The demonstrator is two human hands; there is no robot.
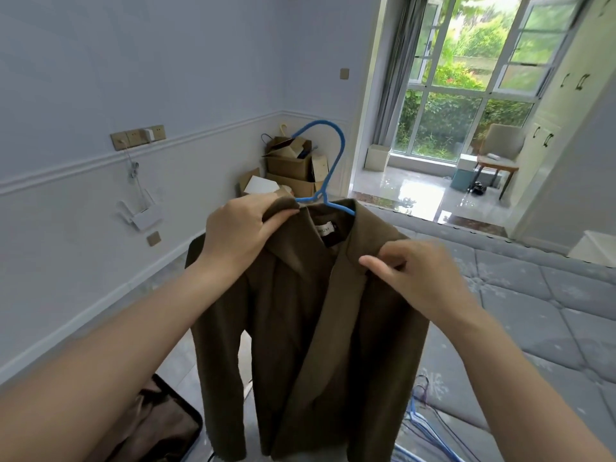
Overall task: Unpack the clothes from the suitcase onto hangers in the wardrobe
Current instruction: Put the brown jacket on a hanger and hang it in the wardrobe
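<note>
A dark olive-brown jacket (300,311) hangs in front of me on a blue hanger (336,151), whose hook rises above the collar. My left hand (243,228) grips the jacket's left shoulder and collar at the hanger. My right hand (413,275) pinches the right lapel near the other shoulder. The open suitcase (160,425), with brownish fabric inside, lies on the floor at the bottom left. The white wardrobe (563,105) with dark handles stands along the right wall.
A grey quilted mattress (540,315) fills the right side, with several blue hangers (430,435) at its near edge. Cardboard boxes (293,168) are stacked in the far corner. A chair (500,155) stands by the big window. A white router (143,218) hangs on the left wall.
</note>
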